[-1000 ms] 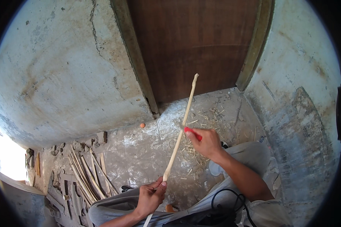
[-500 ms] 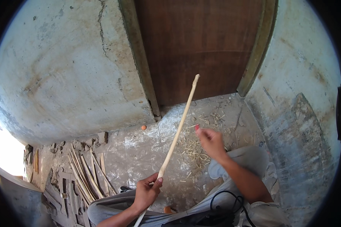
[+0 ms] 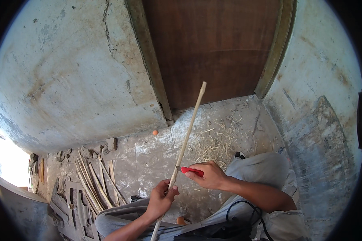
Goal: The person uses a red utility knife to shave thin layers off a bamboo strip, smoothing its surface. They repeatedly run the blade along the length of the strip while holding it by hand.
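A long pale wooden stick (image 3: 190, 124) slants up and away from my lap, its knobbed far end in front of the brown door. Wrapped round its lower part is my left hand (image 3: 161, 200), thumb along the wood. My right hand (image 3: 208, 175) grips a red-handled knife (image 3: 192, 171). The short blade meets the stick a little above my left hand. Beyond my right hand, thin curled wood shavings (image 3: 217, 146) lie scattered on the floor.
Several split wooden strips (image 3: 94, 182) lie at left beside a grey slotted panel (image 3: 74, 201). Stone rubble lines the wall foot near a small orange ball (image 3: 155, 132). A closed brown door (image 3: 213, 52) stands ahead; a black cord (image 3: 245, 203) loops over my lap.
My right hand has come back toward me and left, bringing the knife blade onto the stick just above my left hand. The stick's far end has shifted slightly left.
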The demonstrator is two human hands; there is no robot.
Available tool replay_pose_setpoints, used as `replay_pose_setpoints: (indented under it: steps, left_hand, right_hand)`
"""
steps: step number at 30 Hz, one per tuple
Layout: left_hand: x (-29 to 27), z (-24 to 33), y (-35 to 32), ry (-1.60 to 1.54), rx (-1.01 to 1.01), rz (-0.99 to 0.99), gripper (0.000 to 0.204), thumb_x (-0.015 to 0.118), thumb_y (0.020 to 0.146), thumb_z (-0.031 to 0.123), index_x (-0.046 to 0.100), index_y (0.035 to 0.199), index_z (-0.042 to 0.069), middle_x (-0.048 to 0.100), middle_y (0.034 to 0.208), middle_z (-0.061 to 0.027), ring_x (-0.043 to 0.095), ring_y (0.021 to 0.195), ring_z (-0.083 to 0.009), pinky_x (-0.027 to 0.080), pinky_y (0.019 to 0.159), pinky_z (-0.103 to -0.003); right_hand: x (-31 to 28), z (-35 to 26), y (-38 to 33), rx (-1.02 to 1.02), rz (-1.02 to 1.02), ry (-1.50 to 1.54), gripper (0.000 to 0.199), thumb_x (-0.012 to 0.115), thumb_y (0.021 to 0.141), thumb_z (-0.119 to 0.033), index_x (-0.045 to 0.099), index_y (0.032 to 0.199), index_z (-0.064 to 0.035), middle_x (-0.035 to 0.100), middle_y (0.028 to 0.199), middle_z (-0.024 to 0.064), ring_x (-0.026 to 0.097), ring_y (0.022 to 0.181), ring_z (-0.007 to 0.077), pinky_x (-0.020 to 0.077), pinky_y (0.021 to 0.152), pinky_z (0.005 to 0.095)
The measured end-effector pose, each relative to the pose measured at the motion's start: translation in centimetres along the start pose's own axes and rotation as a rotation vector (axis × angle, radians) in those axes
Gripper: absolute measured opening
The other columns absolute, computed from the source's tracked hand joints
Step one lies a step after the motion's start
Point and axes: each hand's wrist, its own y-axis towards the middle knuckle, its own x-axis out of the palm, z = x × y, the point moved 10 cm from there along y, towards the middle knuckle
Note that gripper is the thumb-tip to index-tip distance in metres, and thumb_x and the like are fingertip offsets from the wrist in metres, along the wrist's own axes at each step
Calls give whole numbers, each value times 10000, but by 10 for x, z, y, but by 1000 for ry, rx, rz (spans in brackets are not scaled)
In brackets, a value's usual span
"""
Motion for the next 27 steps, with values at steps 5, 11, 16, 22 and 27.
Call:
replay_pose_setpoints:
  steps: [5,11,16,22,27]
  left_hand:
    - [7,-7,1,125,60,-43,335,546,1047,238,599,1239,-31,600,810,11,481,644,-37,414,580,-219]
    - [4,12,-4,302,164,40,244,513,1038,155,613,1147,-38,633,721,-100,619,653,-165,492,619,-331]
    - [6,8,-1,216,137,-2,261,499,1053,167,614,1177,-32,606,728,-52,554,629,-102,465,586,-287]
    - [4,3,6,-30,31,-35,280,479,1073,188,608,1207,-22,565,763,11,461,612,-40,393,544,-222]
    - [10,1,6,-104,-9,-76,280,482,1074,191,601,1218,-18,564,766,8,464,630,-39,402,552,-219]
  right_hand:
    - [8,-1,-1,-65,-6,-22,342,719,919,-315,722,1074,-9,735,871,171,730,751,293,554,666,358]
    - [9,-5,-4,-53,-15,-26,328,711,923,-309,725,1058,-10,729,856,180,722,738,318,554,651,372]
    - [-2,-15,-3,-115,63,-109,319,717,913,-292,725,1032,4,718,808,179,714,697,324,550,619,376]
    - [-3,-17,-3,-160,81,-117,289,710,915,-271,723,1003,4,706,766,169,699,647,319,539,583,382]
    - [-4,-19,-2,-157,70,-108,271,703,920,-266,715,983,-3,699,749,157,690,633,315,530,567,392]
